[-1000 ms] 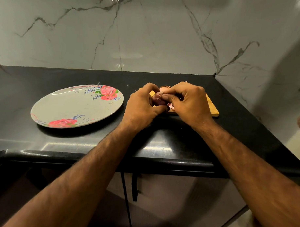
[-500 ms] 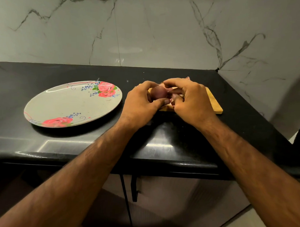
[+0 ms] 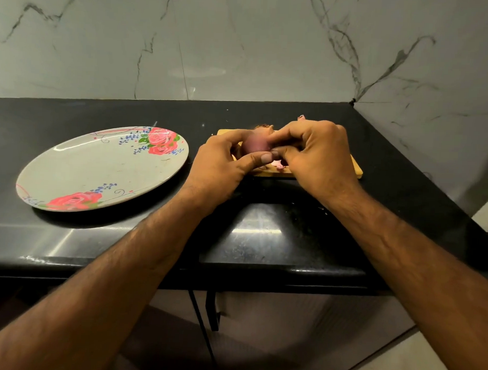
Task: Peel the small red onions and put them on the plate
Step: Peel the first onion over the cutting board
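Observation:
A small red onion [image 3: 254,143] is held between both hands just above a wooden cutting board [image 3: 354,170]. My left hand [image 3: 221,164] grips it from the left, thumb under it. My right hand [image 3: 316,154] pinches it from the right with fingertips on its skin. A bit of pink peel [image 3: 278,164] lies on the board under the hands. More onions or peel [image 3: 263,126] peek out behind the hands, mostly hidden. The oval flowered plate [image 3: 80,173] lies to the left with nothing on it.
Everything rests on a black counter [image 3: 263,235] that ends at a marble wall [image 3: 242,46] behind and on the right. Its front edge runs just below my forearms, with cabinet doors beneath.
The onion has turned a little in my fingers and more of its purple surface shows. Both hands stay over the board. The camera has tilted slightly.

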